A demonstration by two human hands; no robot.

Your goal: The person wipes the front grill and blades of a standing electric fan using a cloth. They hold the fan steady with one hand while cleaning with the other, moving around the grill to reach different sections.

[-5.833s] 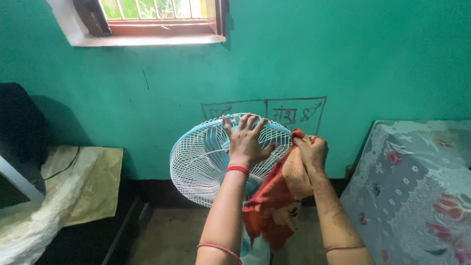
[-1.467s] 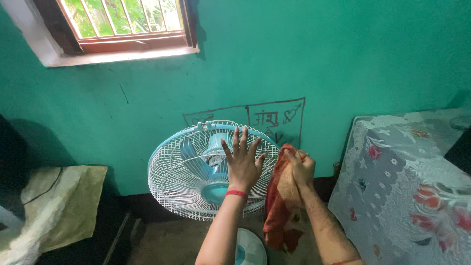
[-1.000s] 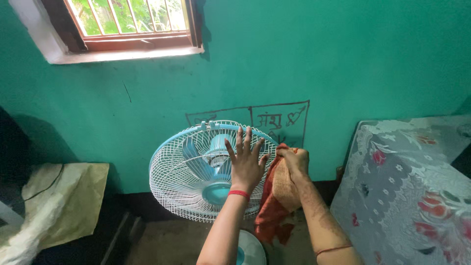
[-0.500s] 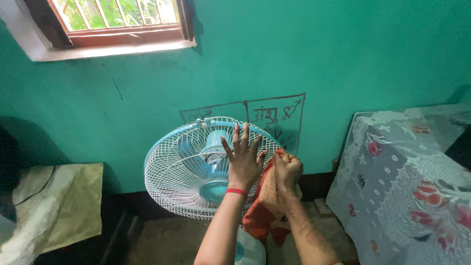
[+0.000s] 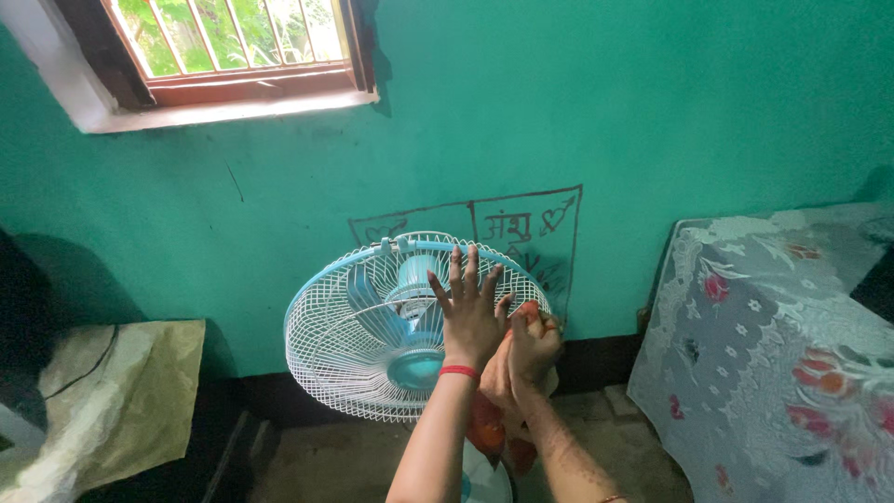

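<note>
Head view: looking down at both forearms reaching toward a pedestal fan (image 5: 396, 326) that is standing on the floor against a teal wall (image 5: 559, 112).
Left hand (image 5: 468, 312): lying flat on the white wire grille (image 5: 326, 345) with fingers spread wide, gripping nothing; it appears to be bracing the fan head so the grille is not swinging under pressure from the other side.
Right hand (image 5: 531, 346): fingers curling closed around a bunched orange-red cloth (image 5: 492, 430), pressing it to the right rim of the grille just beside the left hand; the loose end is hanging down below the wrists.
Fan position: sitting low in the middle of the frame, between a cream-draped piece of furniture (image 5: 112, 401) on the left and a floral-covered table (image 5: 782, 354) on the right, under a barred window (image 5: 233, 47).
Fan facing: the round grille is facing the wearer and tilting slightly upward; the pale blue hub (image 5: 414, 368) and blades are showing behind the wires.
Long axis: the stand is running vertically, with the base mostly hidden behind the arms and cloth.
Wall: a red line drawing (image 5: 521, 224) is showing just behind the fan's top right edge.
</note>
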